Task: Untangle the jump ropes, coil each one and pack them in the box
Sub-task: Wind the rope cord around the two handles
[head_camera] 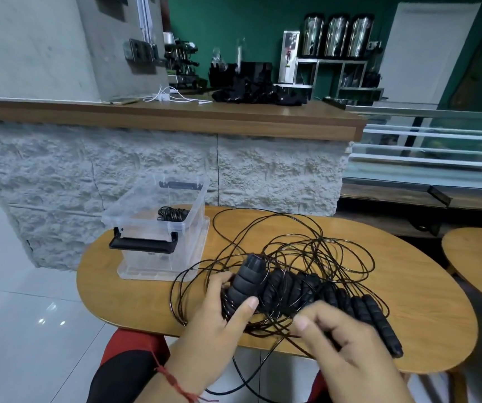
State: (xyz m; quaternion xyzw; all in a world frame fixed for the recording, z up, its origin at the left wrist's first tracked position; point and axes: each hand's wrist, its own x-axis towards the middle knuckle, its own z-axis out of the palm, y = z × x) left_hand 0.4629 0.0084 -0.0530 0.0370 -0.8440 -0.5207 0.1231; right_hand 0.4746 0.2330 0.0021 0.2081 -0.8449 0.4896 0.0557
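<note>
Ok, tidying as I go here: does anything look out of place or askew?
Yes: a black cord hangs down over the near edge of the table, trailing from the tangled jump ropes; it could snag.

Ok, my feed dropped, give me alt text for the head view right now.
The left hand grips one ribbed black jump rope handle at the left of a tangle of black jump ropes on an oval wooden table, while the blurred right hand sits over the cords beside it. Behind on the left, a clear plastic box holds one coiled rope.

A phone (120, 101) lies on the wooden counter (234, 117), three steel urns (337, 36) behind it.
</note>
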